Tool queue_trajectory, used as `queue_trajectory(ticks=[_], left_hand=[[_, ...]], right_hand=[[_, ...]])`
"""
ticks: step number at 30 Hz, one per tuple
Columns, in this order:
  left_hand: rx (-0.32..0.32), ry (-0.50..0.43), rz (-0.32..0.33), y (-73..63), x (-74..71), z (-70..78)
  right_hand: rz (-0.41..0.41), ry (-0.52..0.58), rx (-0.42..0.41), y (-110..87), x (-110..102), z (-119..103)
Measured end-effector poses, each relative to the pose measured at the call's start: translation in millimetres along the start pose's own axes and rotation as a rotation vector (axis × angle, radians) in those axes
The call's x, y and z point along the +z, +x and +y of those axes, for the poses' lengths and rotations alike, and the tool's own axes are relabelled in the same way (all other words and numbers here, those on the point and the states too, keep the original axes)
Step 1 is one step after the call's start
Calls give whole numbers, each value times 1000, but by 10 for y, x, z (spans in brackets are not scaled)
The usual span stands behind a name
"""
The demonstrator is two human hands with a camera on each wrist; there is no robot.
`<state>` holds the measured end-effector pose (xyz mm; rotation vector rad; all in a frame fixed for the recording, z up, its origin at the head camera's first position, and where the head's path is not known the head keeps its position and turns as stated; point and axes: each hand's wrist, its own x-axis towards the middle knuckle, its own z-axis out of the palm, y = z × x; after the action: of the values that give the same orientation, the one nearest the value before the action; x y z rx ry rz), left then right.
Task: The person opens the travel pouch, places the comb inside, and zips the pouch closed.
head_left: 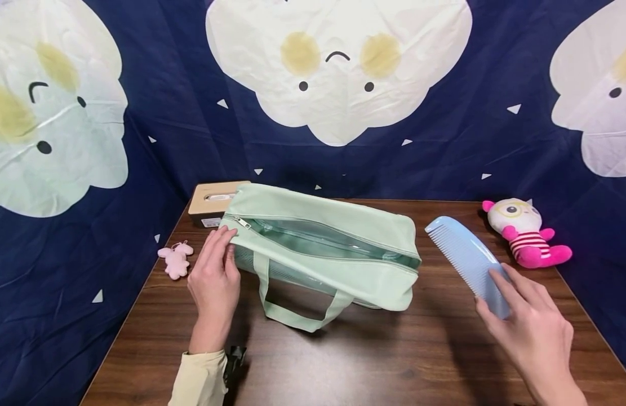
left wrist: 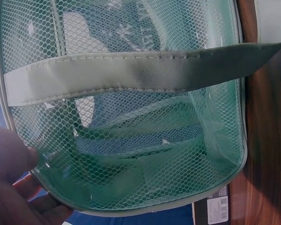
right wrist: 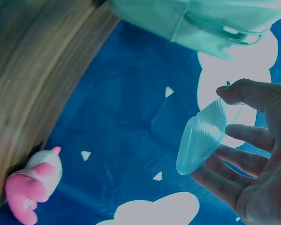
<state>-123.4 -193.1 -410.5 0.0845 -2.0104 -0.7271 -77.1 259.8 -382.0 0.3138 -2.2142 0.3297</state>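
Note:
A mint-green bag (head_left: 313,237) with clear mesh sides stands on the table, its top zipper undone and a strap handle (head_left: 297,318) hanging at the front. My left hand (head_left: 216,282) grips the bag's left end beside the zipper pull (head_left: 242,223); in the left wrist view its fingers (left wrist: 41,206) curl at the edge of the mesh panel (left wrist: 140,159). Right of the bag, my right hand (head_left: 531,321) pinches a light blue comb (head_left: 465,248) between thumb and fingers, raised with its teeth toward the bag. The right wrist view shows the comb (right wrist: 203,136) from its other end.
A brown box (head_left: 198,203) sits behind the bag's left end. A small pink plush charm (head_left: 176,260) lies at the left. At the right back is a pink and white plush toy (head_left: 528,237). Dark blue fabric with white clouds (head_left: 343,73) hangs around the wooden table (head_left: 383,355).

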Motion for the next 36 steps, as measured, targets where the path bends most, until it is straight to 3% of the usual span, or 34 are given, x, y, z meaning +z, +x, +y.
queue_trajectory(ticks=[8, 36], left_hand=[[-2, 2, 3, -4, -15, -3], [-4, -5, -23, 0, -30, 15]], right_hand=[[63, 46, -68, 150, 48, -254], [45, 176, -343, 589, 354, -798]])
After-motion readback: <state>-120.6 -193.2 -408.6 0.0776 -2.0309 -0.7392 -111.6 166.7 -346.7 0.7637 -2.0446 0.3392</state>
